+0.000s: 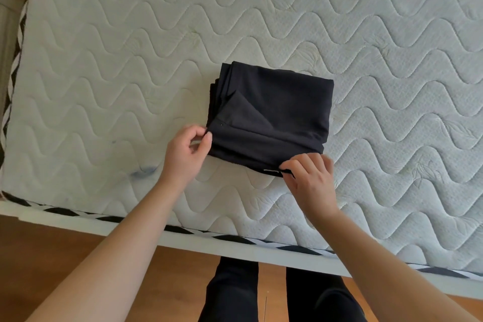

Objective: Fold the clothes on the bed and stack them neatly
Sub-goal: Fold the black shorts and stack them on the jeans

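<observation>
A black garment (274,110) lies folded into a thick, roughly square bundle on the white quilted mattress (130,60), near the bed's front edge. My left hand (187,154) pinches the bundle's near left corner between thumb and fingertips. At the near right corner, my right hand (311,178) grips the lower edge with curled fingers, by a small white label. Several layers show along the bundle's left side.
The mattress has a black-and-white zigzag border (235,239) along its front and left sides, over a white bed frame. A wooden floor (52,248) lies below, with my black-trousered legs (282,295) standing by the bed. No other clothes are in view.
</observation>
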The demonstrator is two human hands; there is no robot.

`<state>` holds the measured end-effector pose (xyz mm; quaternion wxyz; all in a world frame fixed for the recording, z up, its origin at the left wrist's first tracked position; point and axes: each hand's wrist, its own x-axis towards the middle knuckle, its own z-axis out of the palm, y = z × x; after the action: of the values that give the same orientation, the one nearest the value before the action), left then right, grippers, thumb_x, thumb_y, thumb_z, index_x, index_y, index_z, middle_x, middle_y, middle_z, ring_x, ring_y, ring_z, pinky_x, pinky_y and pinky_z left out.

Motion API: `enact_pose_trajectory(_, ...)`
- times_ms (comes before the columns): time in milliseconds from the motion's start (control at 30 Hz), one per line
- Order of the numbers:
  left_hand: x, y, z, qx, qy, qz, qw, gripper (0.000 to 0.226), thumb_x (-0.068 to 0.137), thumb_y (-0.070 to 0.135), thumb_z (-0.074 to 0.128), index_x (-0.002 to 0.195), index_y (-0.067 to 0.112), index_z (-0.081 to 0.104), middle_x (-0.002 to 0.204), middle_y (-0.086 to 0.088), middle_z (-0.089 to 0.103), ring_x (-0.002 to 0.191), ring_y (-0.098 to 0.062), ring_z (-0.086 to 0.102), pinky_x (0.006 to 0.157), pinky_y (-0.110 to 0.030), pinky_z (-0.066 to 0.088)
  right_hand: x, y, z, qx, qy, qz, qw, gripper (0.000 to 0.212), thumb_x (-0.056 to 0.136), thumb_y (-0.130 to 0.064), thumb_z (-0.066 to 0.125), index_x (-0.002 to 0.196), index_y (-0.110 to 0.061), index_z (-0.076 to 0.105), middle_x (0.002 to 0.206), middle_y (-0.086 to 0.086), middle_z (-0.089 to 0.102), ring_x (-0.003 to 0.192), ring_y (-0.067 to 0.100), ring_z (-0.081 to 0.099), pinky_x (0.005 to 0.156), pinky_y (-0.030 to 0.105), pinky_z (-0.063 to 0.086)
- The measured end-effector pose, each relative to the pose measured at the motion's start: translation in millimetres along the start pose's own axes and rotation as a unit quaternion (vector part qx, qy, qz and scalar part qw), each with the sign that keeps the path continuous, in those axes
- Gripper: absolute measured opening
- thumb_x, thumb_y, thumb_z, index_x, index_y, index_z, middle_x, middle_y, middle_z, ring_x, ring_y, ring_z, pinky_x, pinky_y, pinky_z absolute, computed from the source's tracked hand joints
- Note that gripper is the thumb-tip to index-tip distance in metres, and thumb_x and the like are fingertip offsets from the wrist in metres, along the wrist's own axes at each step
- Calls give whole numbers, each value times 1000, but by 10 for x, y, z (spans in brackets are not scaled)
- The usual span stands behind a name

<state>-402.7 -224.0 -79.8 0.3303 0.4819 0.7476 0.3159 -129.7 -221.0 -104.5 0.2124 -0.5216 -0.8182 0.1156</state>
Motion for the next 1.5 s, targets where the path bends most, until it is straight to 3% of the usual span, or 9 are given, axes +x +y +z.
enact_pose_trajectory(233,-311,-216,2,-25,-97,-119,988,27,85,4,66,95,26,53,106,11,61,98,1,60,76,-6,46,-134,115,9,18,-98,-37,994,14,79,-31,80,84,-21,71,83,-7,62,82,20,57,84,32,36)
enact_pose_trajectory(367,-113,-23,99,2,-17,-136,991,14,94,38,56,103,28,54,96,15,60,88,8,56,67,-1,39,-40,136,-50,109,-40,182,976,18,92,-42,58,97,-26,61,98,-9,55,93,14,48,88,29,35)
enact_pose_trajectory(467,172,155,254,87,2,-128,988,37,90,60,52,98,24,58,90,10,60,80,-2,58,64,-10,40,161,221,-59,235,-52,454,858,38,87,-54,61,115,-32,47,113,-10,51,101,10,54,86,29,44)
enact_pose_trajectory(567,418,254,397,210,-58,-129,967,47,88,60,57,101,16,59,94,4,58,85,-18,56,72,-33,47,296,299,-5,331,-129,548,758,61,79,-60,68,124,-24,45,107,-10,57,94,5,58,70,23,46)
enact_pose_trajectory(767,448,191,352,202,-28,-97,974,17,99,28,51,95,12,50,83,-2,54,75,-24,50,65,-31,34,351,387,80,265,-165,518,796,68,72,-59,75,124,-23,49,101,-11,61,88,8,60,60,20,43)
enact_pose_trajectory(1033,197,105,261,171,53,-99,979,17,96,19,57,107,7,55,96,-7,59,85,-28,57,73,-37,45,236,373,10,309,-165,493,796,58,80,-54,71,127,-30,48,101,-17,57,90,-1,57,66,19,46)
enact_pose_trajectory(1167,395,412,422,210,105,40,971,27,94,16,59,117,3,58,106,-15,58,97,-31,54,86,-41,46,173,373,-32,328,-156,511,779,58,85,-56,64,131,-24,49,107,-11,60,98,7,60,82,31,54)
enact_pose_trajectory(1333,932,1060,1124,234,-128,193,944,35,99,33,52,127,14,58,126,-4,60,117,-24,54,97,-37,39,143,419,-66,231,-242,485,808,40,87,-62,55,95,-22,59,77,-11,59,68,3,56,51,17,35)
enact_pose_trajectory(1500,1397,1424,1775,441,-288,198,827,58,87,64,54,124,19,53,128,-2,55,120,-26,48,99,-44,36,174,450,-44,168,-273,446,836,46,89,-64,50,77,-21,49,68,-4,56,62,12,54,49,25,33)
